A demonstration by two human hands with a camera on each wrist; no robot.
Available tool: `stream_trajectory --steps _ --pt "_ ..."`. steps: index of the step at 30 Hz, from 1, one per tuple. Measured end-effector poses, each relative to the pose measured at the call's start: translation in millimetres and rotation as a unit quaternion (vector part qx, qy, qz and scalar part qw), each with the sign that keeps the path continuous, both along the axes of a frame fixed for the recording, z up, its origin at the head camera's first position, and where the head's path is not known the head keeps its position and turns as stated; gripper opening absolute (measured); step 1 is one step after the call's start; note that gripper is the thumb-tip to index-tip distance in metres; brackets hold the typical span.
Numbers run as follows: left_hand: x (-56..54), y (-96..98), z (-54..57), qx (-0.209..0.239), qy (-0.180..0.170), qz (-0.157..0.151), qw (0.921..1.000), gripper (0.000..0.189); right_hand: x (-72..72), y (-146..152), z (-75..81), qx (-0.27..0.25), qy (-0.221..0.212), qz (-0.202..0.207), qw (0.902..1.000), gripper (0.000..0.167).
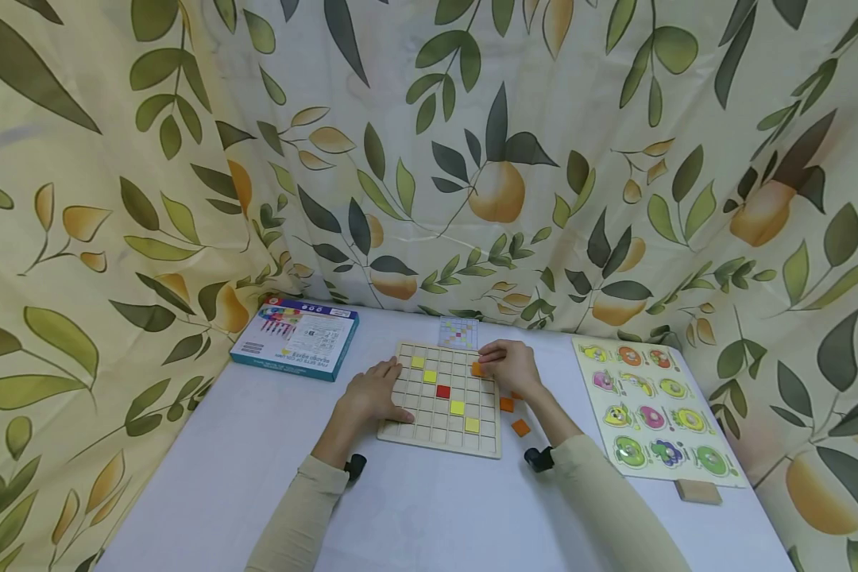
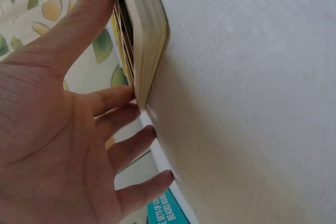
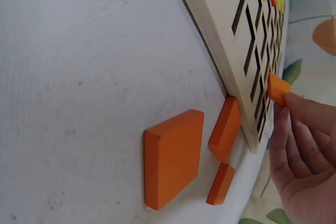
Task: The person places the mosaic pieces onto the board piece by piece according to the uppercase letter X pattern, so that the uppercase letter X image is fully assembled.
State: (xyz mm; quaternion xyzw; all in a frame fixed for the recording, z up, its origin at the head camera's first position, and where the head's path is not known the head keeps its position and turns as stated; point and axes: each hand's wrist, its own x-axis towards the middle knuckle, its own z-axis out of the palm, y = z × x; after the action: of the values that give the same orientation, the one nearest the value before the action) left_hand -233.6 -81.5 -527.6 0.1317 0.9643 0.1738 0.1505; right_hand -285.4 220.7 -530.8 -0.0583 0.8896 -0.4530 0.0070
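Cloth printed with leaves and fruit (image 1: 57,254) hangs on the left and round the back of the white counter (image 1: 207,477), where a flat box (image 1: 293,338) lies towards the far left corner. Next to that comes the person's left hand (image 1: 372,393), its fingers loosely spread against the left side of a wooden grid board (image 1: 422,433), thumb on the near left part. The board sits mid-counter, and a diagonal of squares crosses it from far left to near right: two yellow tiles (image 1: 430,376), one red tile (image 1: 443,392), then two more yellow. Just behind stands or lies a small patterned card (image 1: 459,332); I can't tell which. Over the board's far right part, the right hand (image 1: 509,365) pinches an orange tile (image 3: 278,88), tilted. Three loose orange tiles (image 3: 176,158) lie beside the board's right edge. Farther right are a sheet of fruit pictures (image 1: 651,409) and, at its near edge, a wooden block (image 1: 699,492).
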Motion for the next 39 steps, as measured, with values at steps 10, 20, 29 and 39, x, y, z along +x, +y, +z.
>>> stream_trajectory --steps 10,20,29,39 --pt "1.0 3.6 -0.3 0.005 -0.003 0.005 1.0 0.113 -3.5 -3.1 -13.1 0.041 0.01 0.004 0.9991 0.014" --pt "2.2 4.4 0.9 0.002 -0.004 0.004 1.0 0.113 3.1 1.1 -9.8 0.077 0.011 0.028 0.9966 0.018" --pt "2.0 1.2 3.1 0.0 -0.011 0.006 0.9999 0.112 19.6 8.6 -3.1 0.084 0.022 0.013 0.9961 0.017" --pt "1.7 2.3 3.0 -0.001 -0.013 0.006 0.9999 0.113 39.0 19.7 9.0 0.132 0.01 0.006 0.9911 0.021"
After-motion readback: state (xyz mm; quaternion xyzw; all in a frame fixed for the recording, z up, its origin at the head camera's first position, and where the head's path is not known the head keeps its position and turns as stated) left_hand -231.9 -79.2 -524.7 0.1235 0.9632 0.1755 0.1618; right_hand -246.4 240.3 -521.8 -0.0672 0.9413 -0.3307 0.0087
